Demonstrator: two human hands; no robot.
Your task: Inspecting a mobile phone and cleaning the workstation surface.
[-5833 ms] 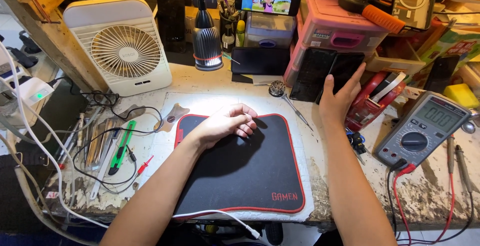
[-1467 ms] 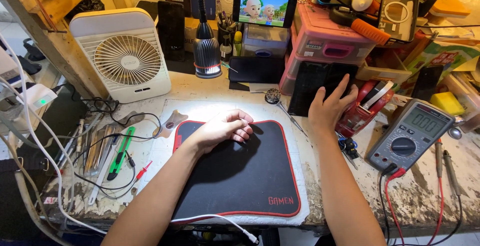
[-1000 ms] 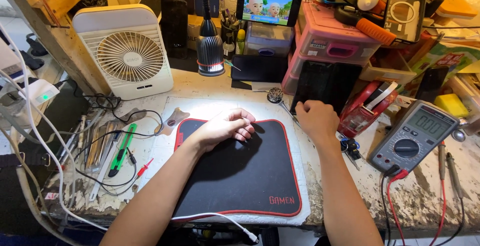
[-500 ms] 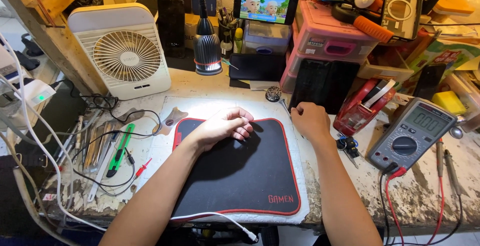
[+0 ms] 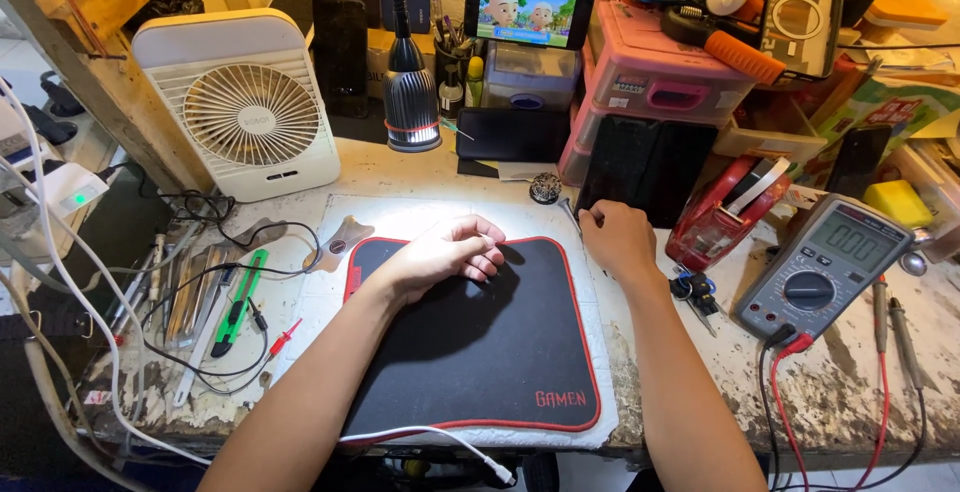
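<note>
My left hand (image 5: 445, 257) rests on the top edge of a black mat with a red border (image 5: 480, 352), fingers curled together with nothing in them. My right hand (image 5: 615, 240) sits at the mat's upper right corner. Its fingertips are pinched on the thin shaft of a small screwdriver with a round metal cap (image 5: 547, 190) that lies on the bench. Just behind this hand, two dark phones (image 5: 645, 164) lean against a pink storage box (image 5: 660, 82).
A white fan (image 5: 245, 102) and a lit desk lamp (image 5: 405, 102) stand at the back left, and a phone showing a cartoon (image 5: 527, 12) behind. A grey multimeter (image 5: 825, 267) with red and black leads and a red tape dispenser (image 5: 720, 214) are right. Hand tools and cables (image 5: 205, 297) lie left.
My right hand came down off the dark phones leaning on the pink box and closed at the screwdriver's shaft by the mat's corner. My left hand stayed on the mat.
</note>
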